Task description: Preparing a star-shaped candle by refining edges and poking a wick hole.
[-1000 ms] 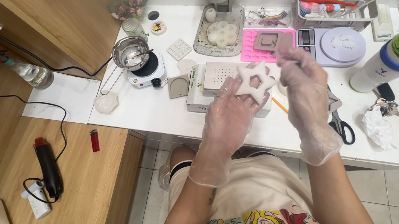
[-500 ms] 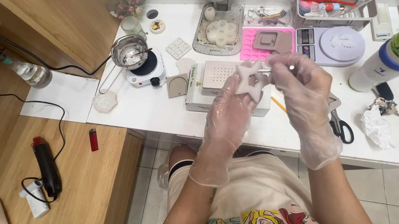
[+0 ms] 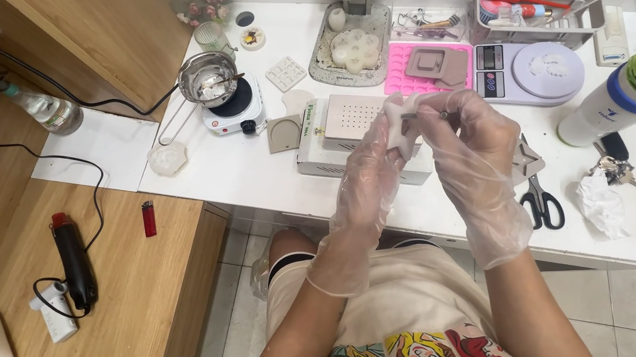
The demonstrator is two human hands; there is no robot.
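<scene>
hands — two, gloved: left hand [image 3: 364,184] grips one white star-shaped piece [image 3: 396,128] above grey box [image 3: 344,129]; right hand [image 3: 471,144] pinched on thin tool at star's 3 o'clock. scissors [image 3: 538,201] — one pair, 4 o'clock.

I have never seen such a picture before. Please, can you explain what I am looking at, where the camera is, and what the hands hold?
The camera sits on a person's head and looks down, so you see that person's own two arms. Both hands wear thin clear gloves. The left hand holds a white star mould above a white table. The right hand touches the same mould; a thin stick seems pinched in its fingers, though this is hard to see. On the table lie a small hot plate with a metal pot, a grey box, a pink mat, a scale, scissors, keys and a bottle. On the wooden bench to the left lies a red lighter.
</scene>
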